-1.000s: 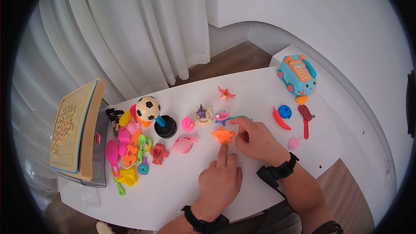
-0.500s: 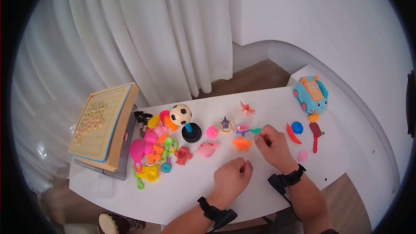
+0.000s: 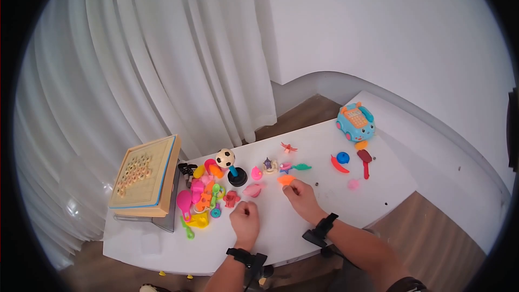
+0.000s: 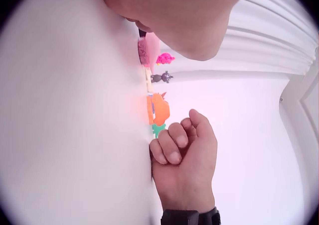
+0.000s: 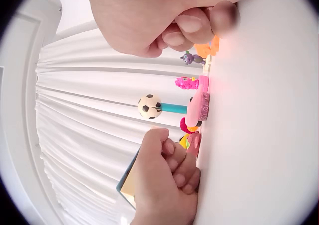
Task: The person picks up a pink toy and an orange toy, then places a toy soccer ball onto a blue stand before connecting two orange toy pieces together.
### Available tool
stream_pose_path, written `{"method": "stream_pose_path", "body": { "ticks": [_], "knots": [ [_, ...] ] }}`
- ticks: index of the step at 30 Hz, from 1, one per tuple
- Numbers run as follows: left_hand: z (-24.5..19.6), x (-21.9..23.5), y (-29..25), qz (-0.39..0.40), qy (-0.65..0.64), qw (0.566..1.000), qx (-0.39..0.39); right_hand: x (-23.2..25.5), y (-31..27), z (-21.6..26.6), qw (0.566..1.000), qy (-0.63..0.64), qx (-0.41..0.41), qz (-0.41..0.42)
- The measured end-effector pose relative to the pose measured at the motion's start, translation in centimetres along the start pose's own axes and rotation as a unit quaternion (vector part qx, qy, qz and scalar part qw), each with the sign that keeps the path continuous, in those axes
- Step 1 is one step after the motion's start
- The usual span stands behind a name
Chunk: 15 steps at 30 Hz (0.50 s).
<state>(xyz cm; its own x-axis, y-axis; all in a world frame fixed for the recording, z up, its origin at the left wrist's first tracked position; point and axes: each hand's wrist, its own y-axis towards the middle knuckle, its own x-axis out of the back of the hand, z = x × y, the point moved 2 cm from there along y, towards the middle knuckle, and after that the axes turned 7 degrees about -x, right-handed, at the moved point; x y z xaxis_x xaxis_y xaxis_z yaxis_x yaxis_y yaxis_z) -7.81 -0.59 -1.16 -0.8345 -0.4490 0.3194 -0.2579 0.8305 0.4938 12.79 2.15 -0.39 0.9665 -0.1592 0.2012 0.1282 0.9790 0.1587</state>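
My left hand rests low over the white table with its fingers loosely curled, on the near side of a pink fish-shaped toy and a red figure toy. Just beyond my right hand lies a flat orange toy, partly covered by the fingers in the head view. Seen from the left wrist, the right fingers curl loosely with the thumb raised and nothing between them. The right wrist view shows the left fingers bent in, also holding nothing.
Behind the orange toy stand a purple figure, a pink chick toy and a green toy. Leftward are a football on a stand, several heaped toys and a board game. A toy phone sits far right.
The left index finger, earlier straight at the orange toy's near edge, has curled, and that hand has drawn back leftward. The right hand has pulled back nearer, uncovering the green toy. The head view has shifted.
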Motion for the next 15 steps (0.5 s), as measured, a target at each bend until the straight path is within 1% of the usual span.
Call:
{"method": "stream_pose_path", "body": {
  "ticks": [1,2,3,4,6,8,9,10,11,12,13,14,15],
  "knots": [
    [0.2,0.5,-0.1,-0.022,-0.01,0.999,0.021,-0.2,-0.1,-0.2,1.0,0.002,-0.001,-0.006],
    [0.3,0.6,-0.2,-0.018,-0.01,1.0,0.018,-0.2,-0.1,-0.3,1.0,0.006,0.008,-0.026],
    [0.4,0.5,0.0,-0.036,-0.019,0.999,0.015,-0.3,0.0,-0.2,0.999,0.009,0.02,-0.045],
    [0.4,0.4,0.1,-0.056,-0.03,0.998,0.012,-0.6,0.0,0.0,0.999,0.009,0.024,-0.048],
    [0.3,0.4,0.1,-0.057,-0.013,0.998,0.013,-0.8,-0.7,0.0,0.995,0.008,0.009,-0.096],
    [0.3,0.4,0.0,-0.062,0.005,0.998,0.02,-0.5,-1.3,-0.1,0.993,-0.004,0.015,-0.114],
    [0.4,0.5,-0.2,-0.046,0.029,0.998,0.017,-0.5,-1.6,0.0,0.992,-0.017,0.019,-0.121],
    [0.2,0.7,-0.4,-0.036,0.053,0.998,0.015,-0.3,-2.0,0.0,0.994,-0.024,0.031,-0.105],
    [-0.1,1.1,-0.5,-0.057,0.05,0.997,0.018,0.1,-2.3,-0.1,0.994,-0.02,0.016,-0.104],
    [-0.4,1.4,-0.7,-0.011,0.073,0.997,0.022,0.5,-2.5,-0.2,0.994,-0.014,-0.001,-0.104],
    [-0.8,1.7,-1.1,0.039,0.098,0.994,0.027,0.6,-2.7,0.1,0.996,-0.015,0.008,-0.093],
    [-1.2,2.2,-1.5,0.029,0.1,0.994,0.029,0.7,-3.0,0.3,0.996,-0.015,0.015,-0.09],
    [-1.5,2.6,-1.8,0.052,0.104,0.993,0.022,0.8,-3.2,0.5,0.996,-0.013,0.019,-0.09]
  ]
}}
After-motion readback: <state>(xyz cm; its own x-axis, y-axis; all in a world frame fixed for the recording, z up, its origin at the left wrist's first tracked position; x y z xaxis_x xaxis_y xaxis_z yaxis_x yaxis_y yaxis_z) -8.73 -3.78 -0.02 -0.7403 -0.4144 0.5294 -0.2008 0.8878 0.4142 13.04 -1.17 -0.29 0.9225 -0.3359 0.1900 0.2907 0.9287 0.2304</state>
